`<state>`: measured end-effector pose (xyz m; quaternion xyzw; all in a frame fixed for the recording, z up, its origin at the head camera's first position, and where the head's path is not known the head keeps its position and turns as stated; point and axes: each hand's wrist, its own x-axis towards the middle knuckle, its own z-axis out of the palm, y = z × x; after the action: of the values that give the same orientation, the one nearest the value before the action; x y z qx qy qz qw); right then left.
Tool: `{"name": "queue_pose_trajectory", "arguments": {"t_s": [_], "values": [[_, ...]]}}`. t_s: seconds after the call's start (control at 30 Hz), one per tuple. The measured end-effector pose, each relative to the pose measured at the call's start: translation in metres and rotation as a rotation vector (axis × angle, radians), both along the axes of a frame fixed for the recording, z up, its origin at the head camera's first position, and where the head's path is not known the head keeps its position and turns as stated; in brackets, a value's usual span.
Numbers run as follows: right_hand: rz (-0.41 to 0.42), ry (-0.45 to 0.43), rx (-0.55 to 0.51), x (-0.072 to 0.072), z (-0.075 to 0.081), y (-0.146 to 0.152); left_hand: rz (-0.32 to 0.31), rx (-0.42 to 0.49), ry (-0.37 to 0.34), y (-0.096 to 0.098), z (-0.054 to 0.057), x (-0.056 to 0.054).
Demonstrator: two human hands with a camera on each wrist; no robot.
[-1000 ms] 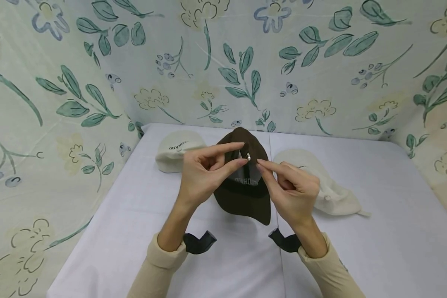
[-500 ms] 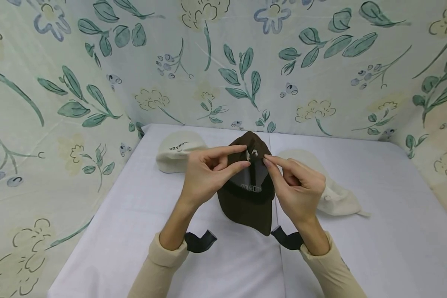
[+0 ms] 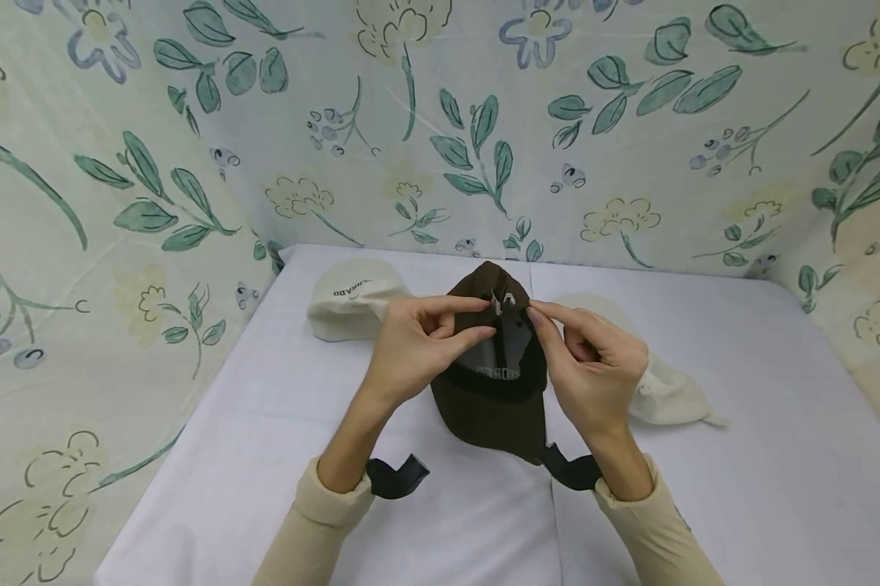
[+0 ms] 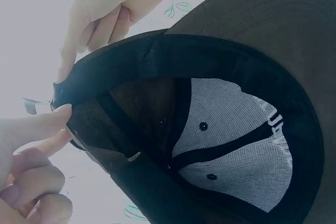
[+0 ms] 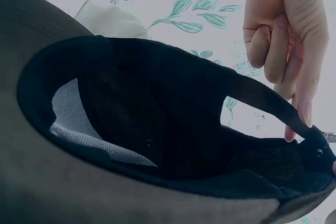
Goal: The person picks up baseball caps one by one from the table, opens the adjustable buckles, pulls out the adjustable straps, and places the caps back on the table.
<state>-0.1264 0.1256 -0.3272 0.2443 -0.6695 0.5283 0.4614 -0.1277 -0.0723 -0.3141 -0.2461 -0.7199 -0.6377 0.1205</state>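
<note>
A dark brown baseball cap (image 3: 483, 399) hangs over the table, brim towards me, its dark lining and pale mesh panels showing in the left wrist view. My left hand (image 3: 418, 342) holds the end of its back strap (image 5: 262, 97), thumb and index finger on either side. On the cap's right back edge, my right hand (image 3: 593, 358) pinches the band between thumb and index finger. A small metal buckle (image 4: 37, 106) sticks out near the left thumb. My other fingers are curled in. The right hand's fingertips are mostly out of frame in the right wrist view.
One off-white cap (image 3: 355, 313) with dark lettering lies at the back left. Another off-white cap (image 3: 674, 391) lies behind my right hand, partly covered by it. White cloth covers the table (image 3: 264, 488); a floral curtain (image 3: 381, 106) hangs behind.
The brown cap has shifted to the right and slightly nearer me, and both hands have moved right with it. The two off-white caps stay in place.
</note>
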Motion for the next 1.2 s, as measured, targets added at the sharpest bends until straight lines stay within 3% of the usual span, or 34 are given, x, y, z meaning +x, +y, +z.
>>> {"name": "queue_pose_trajectory", "arguments": {"t_s": [0.63,1.2], "values": [[-0.009,-0.049,0.008,0.0015,0.0018,0.0033,0.059,0.032,0.045,0.0013,-0.0019,-0.0014],[0.015,-0.074,0.035,0.0007,0.0,0.0027,0.117,0.022,0.239,0.0029,-0.0067,-0.0067]]}}
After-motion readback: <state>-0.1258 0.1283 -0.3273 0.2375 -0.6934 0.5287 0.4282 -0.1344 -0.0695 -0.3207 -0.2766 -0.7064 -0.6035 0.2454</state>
